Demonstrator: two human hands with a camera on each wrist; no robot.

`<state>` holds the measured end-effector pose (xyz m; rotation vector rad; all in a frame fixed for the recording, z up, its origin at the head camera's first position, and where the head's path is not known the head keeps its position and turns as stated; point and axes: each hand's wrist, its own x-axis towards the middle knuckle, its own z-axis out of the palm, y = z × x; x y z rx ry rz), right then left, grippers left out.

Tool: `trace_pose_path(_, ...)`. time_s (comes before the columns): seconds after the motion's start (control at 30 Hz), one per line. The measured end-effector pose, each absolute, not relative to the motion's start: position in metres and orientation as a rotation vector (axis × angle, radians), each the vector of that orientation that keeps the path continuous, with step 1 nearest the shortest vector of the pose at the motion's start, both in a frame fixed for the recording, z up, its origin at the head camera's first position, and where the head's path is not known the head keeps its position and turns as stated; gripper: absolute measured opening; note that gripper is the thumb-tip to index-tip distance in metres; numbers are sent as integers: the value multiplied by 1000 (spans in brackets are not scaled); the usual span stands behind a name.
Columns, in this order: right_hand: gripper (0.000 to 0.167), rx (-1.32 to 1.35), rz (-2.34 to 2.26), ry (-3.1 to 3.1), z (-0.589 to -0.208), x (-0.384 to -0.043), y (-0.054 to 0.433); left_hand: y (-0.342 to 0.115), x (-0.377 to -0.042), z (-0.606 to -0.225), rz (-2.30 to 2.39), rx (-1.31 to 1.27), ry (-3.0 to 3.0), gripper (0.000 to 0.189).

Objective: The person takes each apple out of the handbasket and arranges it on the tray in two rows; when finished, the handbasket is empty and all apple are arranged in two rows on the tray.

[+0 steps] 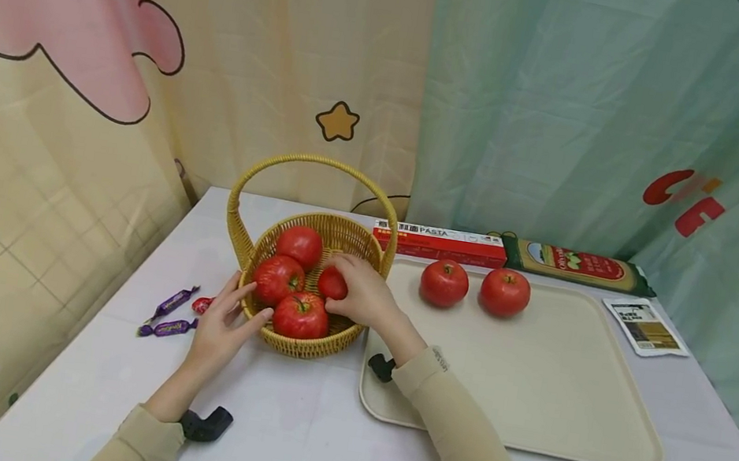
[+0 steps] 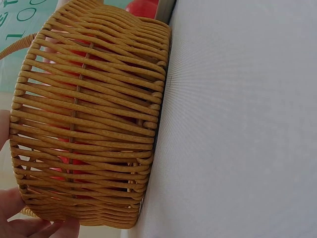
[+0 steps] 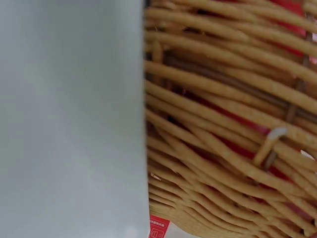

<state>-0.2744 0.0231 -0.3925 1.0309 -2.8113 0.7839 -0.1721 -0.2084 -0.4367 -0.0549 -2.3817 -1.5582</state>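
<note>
A yellow wicker basket (image 1: 307,347) with a tall arched handle stands on the table, holding several red apples. My right hand (image 1: 360,291) reaches inside the basket and grips an apple (image 1: 332,283) at its right side, partly covered by the fingers. Close by in the basket are a front apple (image 1: 301,317), a left apple (image 1: 277,280) and a back apple (image 1: 299,245). My left hand (image 1: 218,331) holds the basket's near left rim; in the left wrist view its fingers (image 2: 12,203) lie against the woven side (image 2: 89,119). Weave fills much of the right wrist view, where the right hand is hidden.
Right of the basket lies a beige tray (image 1: 533,382) bearing two apples (image 1: 444,283). Behind it are a red pasta box (image 1: 439,245) and a green packet (image 1: 575,266). A white pouch (image 1: 646,326) lies far right. Wrapped candies (image 1: 172,327) lie left of the basket.
</note>
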Motion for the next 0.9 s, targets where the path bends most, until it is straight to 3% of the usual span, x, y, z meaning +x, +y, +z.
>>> trace_pose_path(0.23,38,977,922,-2582,-384,-261,35,-207,-173,-436,-1549,-59,-2387,60)
trace_pose_path(0.6,38,1015,1550,-2294,-345,-230,105,-208,-173,-437,-1555,-44,-2393,60)
trace_pose_path(0.9,37,684,1778,-2083,-333,-241,192,-209,-172,-437,-1577,-31,-2383,59)
